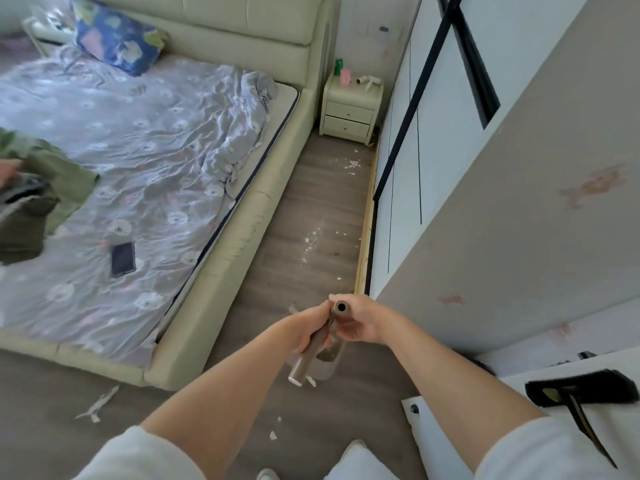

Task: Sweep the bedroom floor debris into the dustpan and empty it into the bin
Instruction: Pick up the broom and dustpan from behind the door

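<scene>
1. Head view: left hand [309, 329] and right hand [360, 322], both gripping round brown handles [341, 309].
2. Dustpan [325, 363]: pale, below the hands.
3. Debris [311, 239]: white flakes on grey wood-grain floor [311, 202], beside padded bed [242, 237].

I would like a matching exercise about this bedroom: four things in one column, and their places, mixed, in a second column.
Things:
1. phone
2. pink cup
3. blue floral pillow
4. white crumbs

Places:
A. on the nightstand
B. on the floor between bed and wardrobe
C. against the headboard
D. flat on the grey sheet

Pairs: 1-D, 2-A, 3-C, 4-B
</scene>
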Tool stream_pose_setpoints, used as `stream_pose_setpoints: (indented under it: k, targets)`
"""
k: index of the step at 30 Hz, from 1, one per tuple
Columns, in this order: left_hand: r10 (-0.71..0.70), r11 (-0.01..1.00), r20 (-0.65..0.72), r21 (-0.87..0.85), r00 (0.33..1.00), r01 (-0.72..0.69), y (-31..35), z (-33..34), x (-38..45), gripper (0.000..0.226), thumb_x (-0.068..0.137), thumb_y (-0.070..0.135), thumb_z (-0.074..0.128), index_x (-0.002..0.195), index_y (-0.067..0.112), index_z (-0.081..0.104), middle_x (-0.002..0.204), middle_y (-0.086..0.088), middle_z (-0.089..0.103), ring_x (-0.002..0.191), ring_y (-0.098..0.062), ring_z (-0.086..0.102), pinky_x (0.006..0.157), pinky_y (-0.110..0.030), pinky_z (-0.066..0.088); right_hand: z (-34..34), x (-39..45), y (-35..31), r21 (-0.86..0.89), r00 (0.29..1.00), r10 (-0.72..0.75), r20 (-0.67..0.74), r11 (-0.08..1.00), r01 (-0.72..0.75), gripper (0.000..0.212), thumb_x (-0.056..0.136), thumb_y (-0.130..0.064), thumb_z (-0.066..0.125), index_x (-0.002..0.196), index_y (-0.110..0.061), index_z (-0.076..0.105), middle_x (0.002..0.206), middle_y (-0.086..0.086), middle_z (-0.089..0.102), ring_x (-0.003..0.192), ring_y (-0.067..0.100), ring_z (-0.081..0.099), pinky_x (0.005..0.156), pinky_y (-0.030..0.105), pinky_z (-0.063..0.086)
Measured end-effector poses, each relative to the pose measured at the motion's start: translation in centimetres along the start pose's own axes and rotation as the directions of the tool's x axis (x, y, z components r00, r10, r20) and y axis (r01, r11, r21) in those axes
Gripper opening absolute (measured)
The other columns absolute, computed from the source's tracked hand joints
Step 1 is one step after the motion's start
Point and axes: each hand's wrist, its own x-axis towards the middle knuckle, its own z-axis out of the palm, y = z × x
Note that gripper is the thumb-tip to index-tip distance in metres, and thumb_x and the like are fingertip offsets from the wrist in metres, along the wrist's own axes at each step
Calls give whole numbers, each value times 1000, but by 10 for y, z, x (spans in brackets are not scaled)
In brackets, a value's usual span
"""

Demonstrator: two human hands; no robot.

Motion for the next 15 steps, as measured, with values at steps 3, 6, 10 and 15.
stream_pose_setpoints:
  k: [3,6,10,15]
  targets:
    - [18,1000,-22,14,1000,-18,26,-21,13,55,88,69,48,74,16,51,55,-1,50,48,-14,47,43,-20,38,3,17,-29,167,992,21,123,985,-41,16,94,-18,59,98,-4,56,72,12,58,56,17,61,49,25,57]
    - [35,999,-64,25,997,-33,60,-38,33,56,83,72,54,72,18,51,58,0,52,50,-13,49,47,-21,39,5,44,-60,284,987,28,157,956,-73,6,94,-11,55,90,-7,53,71,10,55,48,12,58,44,20,54]
    - [104,993,-131,71,986,-95,120,-68,57,64,76,80,54,80,17,58,68,-3,60,58,-16,55,53,-23,44,6,85,-118,368,986,-34,161,929,-28,4,93,-9,51,90,-6,52,75,9,53,52,10,54,41,17,50]
    - [175,985,-108,30,979,-172,211,-112,65,58,75,71,65,86,15,58,66,-1,62,59,-14,54,63,-25,45,1,109,-204,379,975,7,223,921,-93,15,91,-2,37,101,1,48,85,20,59,56,18,61,52,22,57]
